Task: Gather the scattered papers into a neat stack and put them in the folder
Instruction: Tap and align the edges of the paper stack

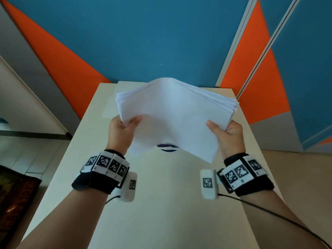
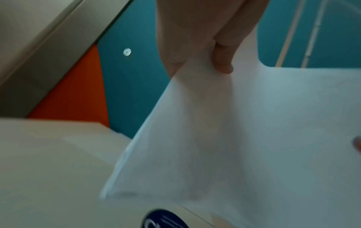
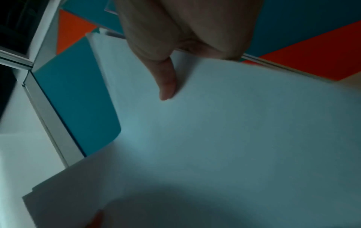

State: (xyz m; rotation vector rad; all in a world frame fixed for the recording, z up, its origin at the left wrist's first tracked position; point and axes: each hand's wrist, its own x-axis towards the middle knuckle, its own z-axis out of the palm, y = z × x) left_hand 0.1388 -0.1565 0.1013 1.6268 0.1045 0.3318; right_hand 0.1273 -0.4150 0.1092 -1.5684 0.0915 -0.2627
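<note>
While both hands lift the sheets: the gathering step looks done, and squaring the edges is the step in hand.
Left hand (image 1: 124,130): thumb on top of the papers (image 1: 172,114), fingers underneath, pinching the near-left edge; the left wrist view shows the same pinch (image 2: 195,50).
Papers: one thick white pile held in the air above the table (image 1: 161,203), between the two hands, touching nothing else.
Look of the pile: plain white, bowed upward in the middle; edges fan out at the far left and right corners, so not yet neat; the near-right corner droops toward the table.
Right hand (image 1: 228,133): thumb on top, fingers under, gripping the near-right edge; the right wrist view shows the thumb flat on the top sheet (image 3: 168,80).
Folder: none can be picked out with certainty; a pale flat sheet lies on the table under the far end of the pile, and a dark round label (image 1: 168,148) shows beneath it.
Next move, as a judgement: tap the pile edge-down on the table to even it, keeping both grips loose enough for sheets to slide, then find the folder's opening.
</note>
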